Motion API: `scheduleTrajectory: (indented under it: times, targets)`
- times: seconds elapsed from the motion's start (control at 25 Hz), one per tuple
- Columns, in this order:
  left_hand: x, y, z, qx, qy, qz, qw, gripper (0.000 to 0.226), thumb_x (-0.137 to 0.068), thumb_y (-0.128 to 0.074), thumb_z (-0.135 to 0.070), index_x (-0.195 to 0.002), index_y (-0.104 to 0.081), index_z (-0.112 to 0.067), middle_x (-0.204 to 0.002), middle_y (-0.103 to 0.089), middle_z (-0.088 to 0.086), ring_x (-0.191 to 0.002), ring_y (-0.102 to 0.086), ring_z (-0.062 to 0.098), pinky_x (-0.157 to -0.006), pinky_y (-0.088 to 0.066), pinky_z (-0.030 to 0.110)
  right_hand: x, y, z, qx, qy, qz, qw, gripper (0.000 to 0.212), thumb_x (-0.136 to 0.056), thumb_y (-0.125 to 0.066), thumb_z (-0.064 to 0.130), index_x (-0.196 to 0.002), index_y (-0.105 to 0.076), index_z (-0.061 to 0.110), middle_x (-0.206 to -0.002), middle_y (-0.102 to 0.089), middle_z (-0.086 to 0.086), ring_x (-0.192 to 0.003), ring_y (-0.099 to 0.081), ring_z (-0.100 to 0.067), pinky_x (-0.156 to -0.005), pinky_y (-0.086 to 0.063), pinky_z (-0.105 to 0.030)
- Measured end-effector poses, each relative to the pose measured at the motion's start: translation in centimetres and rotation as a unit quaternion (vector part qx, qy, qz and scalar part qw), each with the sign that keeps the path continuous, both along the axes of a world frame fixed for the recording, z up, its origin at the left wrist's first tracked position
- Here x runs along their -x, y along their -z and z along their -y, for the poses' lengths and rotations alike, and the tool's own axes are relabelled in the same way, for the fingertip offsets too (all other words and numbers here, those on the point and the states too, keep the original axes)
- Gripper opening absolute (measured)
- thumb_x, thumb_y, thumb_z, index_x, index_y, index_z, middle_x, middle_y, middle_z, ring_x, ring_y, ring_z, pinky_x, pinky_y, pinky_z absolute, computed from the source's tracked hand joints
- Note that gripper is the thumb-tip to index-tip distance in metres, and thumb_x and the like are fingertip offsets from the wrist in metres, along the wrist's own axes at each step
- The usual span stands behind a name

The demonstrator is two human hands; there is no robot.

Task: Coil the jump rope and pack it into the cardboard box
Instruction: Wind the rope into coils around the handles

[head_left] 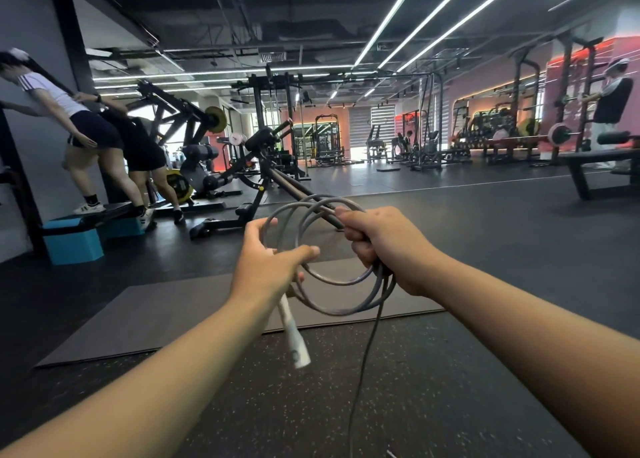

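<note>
The grey jump rope [341, 279] is held up in front of me in several loose loops. My right hand [384, 246] is shut around the bundle of loops at their right side. My left hand [273, 267] grips the rope on the left, thumb over one strand, with a white handle [292, 333] hanging down below it. One loose strand [367, 353] trails from the coil down to the floor. No cardboard box is in view.
A dark grey mat [173, 315] lies on the speckled rubber floor below my arms. A black exercise bench [256, 177] stands just beyond the coil. Two people are stretching at blue step blocks [74, 241] on the left. Racks and another person stand far right.
</note>
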State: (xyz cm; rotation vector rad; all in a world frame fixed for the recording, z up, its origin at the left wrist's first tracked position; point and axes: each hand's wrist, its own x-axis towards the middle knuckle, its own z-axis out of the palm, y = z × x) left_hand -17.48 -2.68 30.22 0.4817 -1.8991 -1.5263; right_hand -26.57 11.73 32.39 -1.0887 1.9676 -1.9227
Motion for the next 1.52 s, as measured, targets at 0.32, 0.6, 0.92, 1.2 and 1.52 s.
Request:
scheduleTrajectory:
  times: [0.32,0.6,0.92,1.2,1.52]
  targets:
    - [0.3,0.6,-0.9,-0.19,0.145,-0.042,0.97,0.023,-0.095,-0.05,0.012,-0.108,-0.062,-0.003,-0.102,-0.076,0.021,-0.061,-0.069,0.022,-0.068,-0.063,0.043,-0.7,0.4,-0.1,0.001,0.019,-0.069,0.997,0.048,-0.103,-0.055,0.023,-0.058,-0.038,0.019,-0.042,-0.03,0.003,-0.034,-0.024,-0.009,-0.038,-0.018,-0.022]
    - [-0.4,-1.0,-0.2,-0.212,0.263,-0.041,0.94,0.035,-0.093,-0.063,-0.042,-0.075,-0.06,-0.013,-0.053,-0.029,-0.007,-0.037,-0.025,0.009,-0.053,-0.046,0.029,0.4,0.3,-1.2,-0.043,-0.035,-0.058,0.997,0.049,-0.104,-0.051,0.038,-0.06,-0.038,0.024,-0.046,-0.03,0.004,-0.039,-0.022,-0.009,-0.04,-0.017,-0.022]
    - [-0.8,-1.5,1.3,-0.138,0.222,-0.068,0.963,0.044,-0.095,-0.058,-0.05,-0.067,-0.039,-0.021,-0.051,-0.027,-0.007,-0.039,-0.021,0.009,-0.037,-0.025,0.022,3.3,-0.1,-5.8,-0.125,-0.072,-0.053,0.988,0.035,-0.089,-0.072,0.041,-0.115,-0.072,0.019,-0.079,-0.063,-0.001,-0.065,-0.049,-0.012,-0.061,-0.042,-0.025]
    - [-0.2,-4.0,1.3,-0.283,0.139,-0.264,0.912,0.044,-0.098,-0.051,-0.053,-0.068,-0.04,-0.023,-0.051,-0.022,-0.01,-0.04,-0.018,0.008,-0.038,-0.027,0.02,6.2,4.4,-9.7,-0.177,0.042,-0.024,0.983,0.044,-0.086,-0.07,0.053,-0.078,-0.072,0.009,-0.061,-0.041,0.0,-0.054,-0.042,-0.02,-0.071,-0.06,-0.04]
    - [3.7,-3.5,-3.2,-0.425,0.028,-0.372,0.825,0.045,-0.101,-0.04,-0.057,-0.079,-0.038,-0.018,-0.048,-0.023,-0.007,-0.037,-0.024,0.011,-0.044,-0.042,0.025,0.9,7.5,-3.0,-0.04,-0.115,0.031,0.992,0.041,-0.083,-0.08,0.029,-0.123,-0.072,0.027,-0.085,-0.048,-0.004,-0.078,-0.048,-0.013,-0.069,-0.04,-0.026]
